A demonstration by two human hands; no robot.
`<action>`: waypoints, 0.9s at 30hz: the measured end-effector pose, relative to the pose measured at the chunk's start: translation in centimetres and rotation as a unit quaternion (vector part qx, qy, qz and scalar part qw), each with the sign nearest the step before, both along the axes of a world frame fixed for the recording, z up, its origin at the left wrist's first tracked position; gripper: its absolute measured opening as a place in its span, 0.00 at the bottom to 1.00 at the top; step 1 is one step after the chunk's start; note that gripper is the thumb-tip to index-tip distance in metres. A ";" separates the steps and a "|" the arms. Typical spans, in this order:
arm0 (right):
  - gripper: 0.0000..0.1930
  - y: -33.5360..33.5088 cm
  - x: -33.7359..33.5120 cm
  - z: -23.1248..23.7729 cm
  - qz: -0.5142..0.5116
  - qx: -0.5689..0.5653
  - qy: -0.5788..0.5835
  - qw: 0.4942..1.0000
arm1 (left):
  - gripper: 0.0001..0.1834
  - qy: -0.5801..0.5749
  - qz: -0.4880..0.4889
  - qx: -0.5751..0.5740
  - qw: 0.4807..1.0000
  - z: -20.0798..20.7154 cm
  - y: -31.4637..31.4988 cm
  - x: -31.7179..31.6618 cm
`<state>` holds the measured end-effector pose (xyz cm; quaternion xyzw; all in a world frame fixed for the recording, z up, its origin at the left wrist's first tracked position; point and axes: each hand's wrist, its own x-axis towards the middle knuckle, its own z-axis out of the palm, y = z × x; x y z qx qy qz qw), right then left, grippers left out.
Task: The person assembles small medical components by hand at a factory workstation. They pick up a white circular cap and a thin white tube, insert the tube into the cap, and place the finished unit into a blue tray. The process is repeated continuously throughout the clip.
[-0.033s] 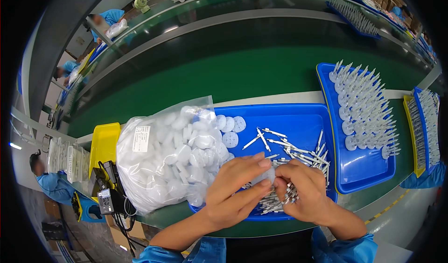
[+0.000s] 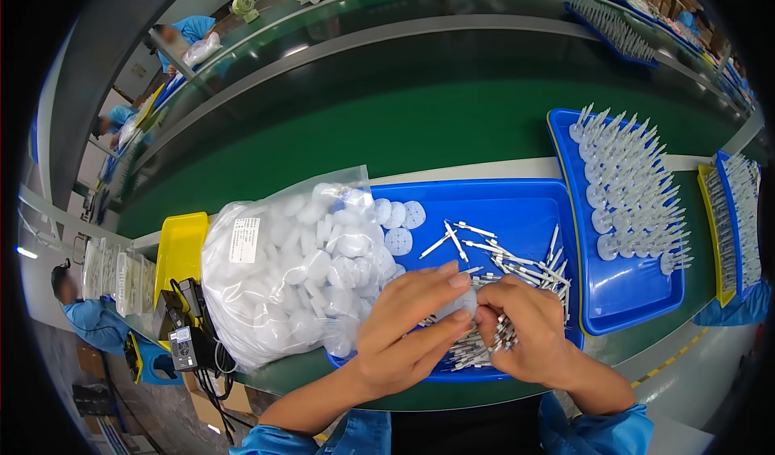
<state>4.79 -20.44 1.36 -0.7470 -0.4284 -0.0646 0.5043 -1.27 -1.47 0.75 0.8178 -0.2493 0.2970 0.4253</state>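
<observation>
Over the near part of a blue tray (image 2: pixel 468 190), my left hand (image 2: pixel 408 322) pinches a translucent white plastic disc (image 2: pixel 466 302) between thumb and fingers. My right hand (image 2: pixel 529 330) is closed at the disc's right edge, its thumb and forefinger together; what they grip is hidden. Beneath and around the hands lies a loose heap of thin white rods with metal ends (image 2: pixel 517 260). Several loose round discs (image 2: pixel 398 241) rest at the tray's left side, beside the mouth of a clear bag of discs (image 2: pixel 282 293).
To the right, another blue tray (image 2: pixel 626 301) carries rows of discs with upright rods. Further right stand stacked filled trays (image 2: pixel 739 229). A yellow tray (image 2: pixel 179 249) and a black power adapter with cables (image 2: pixel 184 346) sit left. Beyond runs a green conveyor belt (image 2: pixel 452 124); people work across it.
</observation>
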 end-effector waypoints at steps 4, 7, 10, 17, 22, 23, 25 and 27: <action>0.16 0.1 0.1 0.0 0.009 0.014 0.009 1.000 | 0.18 0.052 -0.026 -0.081 0.995 -0.1 -0.2 0.0; 0.16 0.1 0.1 -0.1 0.007 0.015 0.003 1.000 | 0.19 0.056 -0.033 -0.037 0.997 0.3 0.4 0.4; 0.16 -0.1 0.1 0.0 0.003 0.005 -0.005 1.000 | 0.21 0.059 -0.025 0.020 0.998 0.7 0.7 0.2; 0.14 -0.2 -0.3 0.2 0.020 0.023 0.066 0.997 | 0.23 0.077 -0.001 -0.084 0.994 0.7 -0.2 -0.3; 0.09 -0.6 -0.1 1.8 0.008 -0.005 0.265 0.964 | 0.17 0.099 0.047 -0.105 0.988 0.3 1.5 -0.2; 0.08 -0.6 0.2 1.8 -0.001 -0.006 0.255 0.967 | 0.15 0.111 0.061 -0.103 0.987 0.3 1.9 -0.1; 0.07 -0.5 0.7 1.7 0.001 -0.019 0.194 0.981 | 0.15 0.263 0.052 -0.206 0.941 1.2 2.0 -0.1; 0.07 -0.6 0.9 1.9 0.000 -0.040 0.169 0.985 | 0.19 0.411 0.001 -0.317 0.855 1.4 2.2 0.3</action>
